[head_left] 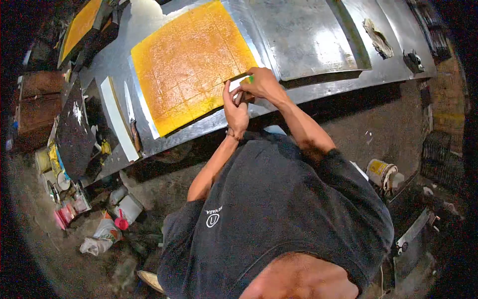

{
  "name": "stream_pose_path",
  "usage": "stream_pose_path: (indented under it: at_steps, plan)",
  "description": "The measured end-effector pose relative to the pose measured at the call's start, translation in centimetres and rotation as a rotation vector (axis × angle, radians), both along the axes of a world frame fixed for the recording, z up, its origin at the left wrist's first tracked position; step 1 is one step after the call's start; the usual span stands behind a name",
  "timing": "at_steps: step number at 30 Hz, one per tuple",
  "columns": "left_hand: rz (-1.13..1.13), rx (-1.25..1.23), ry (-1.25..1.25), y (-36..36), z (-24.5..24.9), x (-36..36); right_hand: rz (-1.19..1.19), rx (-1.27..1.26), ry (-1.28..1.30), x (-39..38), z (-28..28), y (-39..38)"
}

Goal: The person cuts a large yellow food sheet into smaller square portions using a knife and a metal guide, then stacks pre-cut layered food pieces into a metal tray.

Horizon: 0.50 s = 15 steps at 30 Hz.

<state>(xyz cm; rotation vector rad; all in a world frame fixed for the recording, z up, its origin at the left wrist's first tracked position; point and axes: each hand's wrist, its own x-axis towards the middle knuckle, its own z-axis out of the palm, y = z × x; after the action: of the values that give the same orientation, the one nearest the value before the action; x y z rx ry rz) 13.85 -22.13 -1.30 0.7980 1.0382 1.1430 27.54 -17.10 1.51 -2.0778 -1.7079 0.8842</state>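
A large flat yellow-orange slab [191, 62] with a glossy browned top and straight score lines lies on pale paper; it looks like a sheet cake. At its near right edge both hands meet. My left hand [235, 113] is closed, thumb and fingers raised around something dark brown that I cannot make out. My right hand [266, 84] bends over from the right, fingers pinched at a small white piece [238, 83] with a green and yellow patch. What this piece is, and how much the left fingers grip it, is hidden.
The slab rests on a metal table [294, 94]. A knife [135, 135] with a wooden handle lies left, beside a long white strip [118, 119]. To the right are a metal tray [308, 40] and a crumpled cloth [377, 39]. A bucket [381, 172] stands below.
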Motion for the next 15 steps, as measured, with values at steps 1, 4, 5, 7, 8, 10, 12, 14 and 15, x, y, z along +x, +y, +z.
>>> stream_pose_path:
  at_steps: [1, 4, 5, 7, 8, 10, 12, 14, 15]
  plan:
    - [-0.018, 0.122, 0.008, -0.3, 0.9, 0.4, 0.009, -0.008, 0.054, 1.1, 1.8, 0.1]
    - [-0.075, 0.36, 0.0, -0.6, 3.8, 1.9, -0.115, 0.15, 0.093, 6.1, 5.0, -0.6]
    - [-0.087, 0.318, -0.012, -0.5, 4.2, 2.5, -0.104, 0.147, 0.096, 7.6, 5.8, -0.5]
    - [-0.104, 0.297, 0.005, -0.1, 3.8, 3.8, -0.249, 0.23, 0.039, 10.3, 6.5, 0.2]
    - [-0.098, 0.296, 0.013, 0.0, 3.2, 4.3, -0.244, 0.229, 0.046, 11.5, 5.9, 0.6]
    - [-0.183, 0.167, 0.07, 0.2, 2.1, 5.4, -0.13, 0.16, -0.079, 13.4, 3.5, 2.0]
    - [-0.211, 0.146, 0.119, 0.2, 1.1, 6.4, -0.104, 0.185, -0.073, 13.6, 1.3, 2.5]
    - [-0.272, 0.074, 0.154, 0.3, 0.1, 7.2, 0.02, 0.115, -0.216, 13.4, -0.1, 2.9]
    - [-0.271, 0.07, 0.145, 0.4, -0.5, 7.7, 0.065, 0.148, -0.163, 13.2, -0.3, 3.1]
